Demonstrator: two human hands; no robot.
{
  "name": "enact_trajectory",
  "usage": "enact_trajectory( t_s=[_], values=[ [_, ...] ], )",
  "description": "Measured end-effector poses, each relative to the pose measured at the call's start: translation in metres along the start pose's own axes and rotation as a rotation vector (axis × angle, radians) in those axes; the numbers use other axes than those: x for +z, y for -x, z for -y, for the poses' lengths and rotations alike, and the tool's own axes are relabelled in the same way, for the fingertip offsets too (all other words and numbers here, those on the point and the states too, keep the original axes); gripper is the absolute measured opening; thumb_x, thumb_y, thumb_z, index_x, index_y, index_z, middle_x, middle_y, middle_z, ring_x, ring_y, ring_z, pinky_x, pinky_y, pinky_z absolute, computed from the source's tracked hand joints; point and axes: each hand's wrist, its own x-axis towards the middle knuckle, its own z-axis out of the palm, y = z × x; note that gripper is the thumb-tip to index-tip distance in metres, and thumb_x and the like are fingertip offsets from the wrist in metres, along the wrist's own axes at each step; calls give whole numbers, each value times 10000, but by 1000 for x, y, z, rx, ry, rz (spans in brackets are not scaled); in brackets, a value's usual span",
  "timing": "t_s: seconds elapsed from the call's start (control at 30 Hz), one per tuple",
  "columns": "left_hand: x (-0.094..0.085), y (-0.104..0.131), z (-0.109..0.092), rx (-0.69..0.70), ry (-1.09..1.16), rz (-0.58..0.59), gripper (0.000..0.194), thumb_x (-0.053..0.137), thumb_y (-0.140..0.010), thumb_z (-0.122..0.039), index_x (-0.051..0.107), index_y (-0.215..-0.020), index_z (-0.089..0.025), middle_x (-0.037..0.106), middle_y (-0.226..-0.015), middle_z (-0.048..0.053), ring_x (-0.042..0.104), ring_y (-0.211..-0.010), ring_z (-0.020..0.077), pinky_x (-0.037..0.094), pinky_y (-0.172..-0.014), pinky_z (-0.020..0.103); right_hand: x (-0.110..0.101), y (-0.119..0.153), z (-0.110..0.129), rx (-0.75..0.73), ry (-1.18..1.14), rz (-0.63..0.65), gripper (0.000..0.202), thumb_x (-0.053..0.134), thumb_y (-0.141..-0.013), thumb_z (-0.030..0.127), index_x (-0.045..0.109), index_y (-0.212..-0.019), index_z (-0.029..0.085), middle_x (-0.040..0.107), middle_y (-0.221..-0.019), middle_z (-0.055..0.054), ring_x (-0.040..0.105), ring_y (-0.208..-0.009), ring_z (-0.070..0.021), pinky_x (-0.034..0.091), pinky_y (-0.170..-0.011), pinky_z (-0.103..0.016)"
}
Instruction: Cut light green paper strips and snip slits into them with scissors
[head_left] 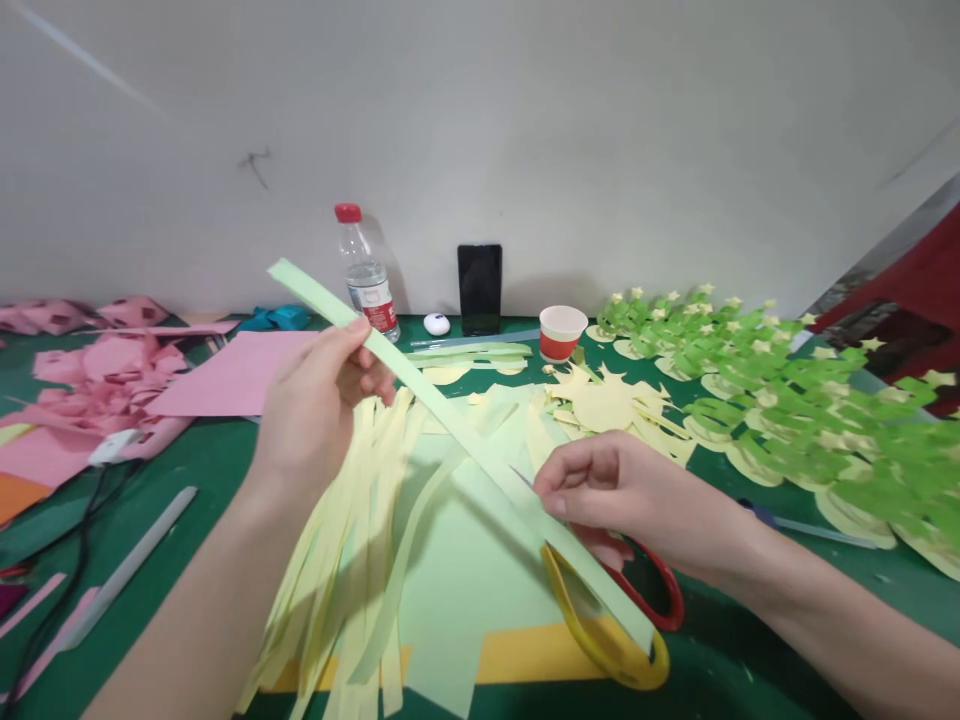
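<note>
A long pale green paper strip (480, 452) slants across the middle, raised above the table. My left hand (330, 385) pinches it near its upper left part. Lower down, my right hand (600, 490) has its fingers closed at the strip's edge. Scissors with yellow and red handles (664, 590) show just below my right hand, partly behind the strip; their blades are mostly hidden. Underneath lie light green sheets (450, 580) on an orange-yellow sheet (536, 655). Many pale yellow strips (360, 500) are spread to the left of the sheets.
Against the wall stand a bottle (367, 280), a phone (480, 288) and a paper cup (562, 333). Green star-topped paper pieces (795, 390) fill the right. Pink paper (232, 375), a glue stick (131, 560) and a black cable (82, 550) are at left.
</note>
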Motion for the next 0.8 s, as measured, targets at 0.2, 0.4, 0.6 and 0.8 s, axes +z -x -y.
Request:
enact_trajectory(
  t_s=[0.2, 0.4, 0.6, 0.8],
  values=[
    [17, 20, 17, -167, -229, 644, 581, 313, -783, -643, 554, -557, -165, 488, -542, -8, 444, -505, 107, 392, -532, 239, 3, 2, 3, -22, -58, -21, 50, 518, -619, 130, 523, -581, 162, 395, -359, 102, 338, -338, -20, 219, -361, -149],
    [23, 39, 21, 9, -419, 669, 532, 317, -800, -605, 346, -462, -195, 375, -478, -21, 373, -457, 114, 334, -484, 266, 1, 4, 1, -51, -23, -24, 56, 505, -620, 128, 515, -580, 165, 396, -407, 94, 343, -355, -25, 242, -363, -156],
    [27, 43, 14, 156, -590, 589, 417, 343, -857, -283, 292, -453, -191, 337, -459, -39, 336, -422, 86, 284, -443, 238, 2, 5, 4, -113, 13, -67, 74, 545, -666, 221, 527, -620, 166, 402, -466, 73, 344, -420, -45, 279, -419, -182],
    [35, 50, 15, 126, -677, 672, 387, 308, -872, -281, 280, -497, -192, 295, -468, -47, 327, -430, 90, 270, -435, 232, 3, 2, 3, -166, 24, -90, 145, 550, -687, 311, 546, -671, 167, 388, -479, 69, 329, -423, -54, 237, -411, -195]
  ],
)
